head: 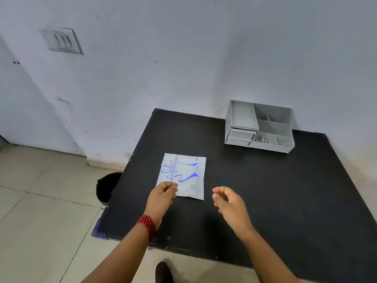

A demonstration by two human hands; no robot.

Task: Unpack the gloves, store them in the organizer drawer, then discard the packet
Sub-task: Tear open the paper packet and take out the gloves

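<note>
A flat white glove packet (pixel 183 174) with blue print lies on the black table (pixel 265 190), left of centre. My left hand (pixel 162 196), with a red band on the wrist, hovers over the packet's near left corner, fingers curled and holding nothing. My right hand (pixel 229 201) floats just right of the packet's near edge, fingers loosely curled and empty. The grey organizer (pixel 259 127) stands at the table's far edge against the wall, its two small drawers (pixel 240 136) on the left front closed.
A black bin (pixel 108 186) sits on the tiled floor beside the table's left edge. The white wall runs behind the table, with a switch plate (pixel 61 40) high on the left. A dark shoe (pixel 163 271) shows below the table's near edge.
</note>
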